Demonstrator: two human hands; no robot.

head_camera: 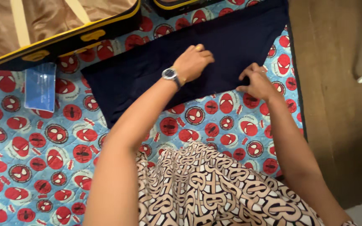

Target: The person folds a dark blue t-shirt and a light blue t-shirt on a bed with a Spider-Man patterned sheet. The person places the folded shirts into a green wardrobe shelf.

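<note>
A dark navy garment [147,71] lies flat and folded lengthwise on a blue quilted bedspread [42,159] printed with red masked faces. My left hand [193,62], with a silver wristwatch [170,74] on the wrist, rests palm down on the middle of the cloth, fingers curled. At the garment's near right edge, my right hand [256,81] pinches the fabric between fingers and thumb. My beige patterned skirt [214,188] fills the lower middle of the view.
An open suitcase [59,39] with black and yellow rim and tan lining sits at the top left. A clear plastic sleeve [40,86] lies beside it. A brown floor [336,83] runs along the bed's right edge.
</note>
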